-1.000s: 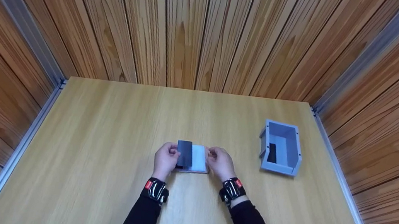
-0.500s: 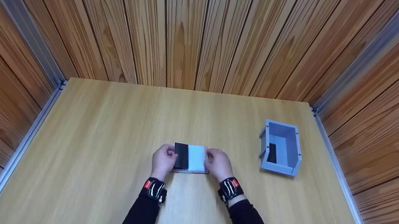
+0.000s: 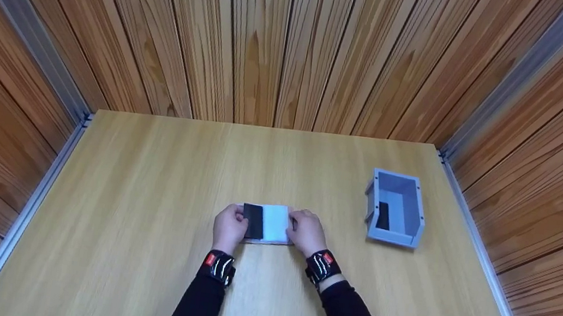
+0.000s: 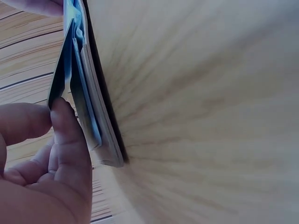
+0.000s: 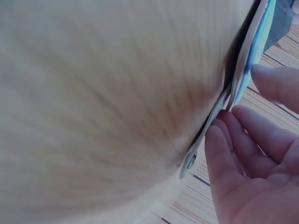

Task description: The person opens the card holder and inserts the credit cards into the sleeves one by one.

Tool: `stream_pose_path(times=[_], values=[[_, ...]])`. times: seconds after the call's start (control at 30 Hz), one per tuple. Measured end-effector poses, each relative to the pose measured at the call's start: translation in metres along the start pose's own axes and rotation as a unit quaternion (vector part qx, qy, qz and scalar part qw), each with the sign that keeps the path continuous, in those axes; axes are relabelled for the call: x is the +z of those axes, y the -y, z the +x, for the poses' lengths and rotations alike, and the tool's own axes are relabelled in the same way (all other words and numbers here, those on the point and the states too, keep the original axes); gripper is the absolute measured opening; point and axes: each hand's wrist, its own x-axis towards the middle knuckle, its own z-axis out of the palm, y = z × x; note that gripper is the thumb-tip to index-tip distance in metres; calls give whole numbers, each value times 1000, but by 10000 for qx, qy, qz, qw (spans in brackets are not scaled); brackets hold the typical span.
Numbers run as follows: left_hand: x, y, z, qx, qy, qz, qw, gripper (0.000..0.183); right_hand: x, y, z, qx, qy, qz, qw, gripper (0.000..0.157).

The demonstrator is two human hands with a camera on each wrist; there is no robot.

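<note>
A small card holder with a snap button lies spread on the table in the head view, its light blue page (image 3: 275,223) on the right and a dark leaf (image 3: 253,221) on the left. My left hand (image 3: 230,227) pinches the outer edge of that leaf between thumb and finger. In the left wrist view the dark leaf (image 4: 60,70) tilts up, apart from the layers below it. My right hand (image 3: 307,232) holds the right edge of the card holder. In the right wrist view its fingers meet the snap flap (image 5: 205,135), with the thumb by the blue page.
A grey-blue open-front bin (image 3: 418,221) stands to the right on the wooden table (image 3: 158,174). Inside it leans a flat black rectangle (image 3: 383,216). Wood-plank walls (image 3: 265,40) enclose the table at the back and both sides.
The dark leaf has swung down to the left, led by my left hand, uncovering more of the blue page. My right hand has shifted slightly left along with the card holder.
</note>
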Motion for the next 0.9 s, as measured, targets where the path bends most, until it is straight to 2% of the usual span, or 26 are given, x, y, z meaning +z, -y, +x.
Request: stream_pose_path(times=[0.23,0.47,0.67,0.9], values=[[1,-1,1,39,-42,142,9999,15,3,-4,0,-256,-222,-66,9994,34],[3,-3,2,38,34,154,9999,16,2,-2,0,-158,-174,-38,9997,34],[4,-3,2,-90,184,130,9997,19,1,-1,-1,-149,-135,-89,9998,34],[5,-3,2,-49,182,113,9998,20,1,-1,0,1,-21,-42,10000,36]])
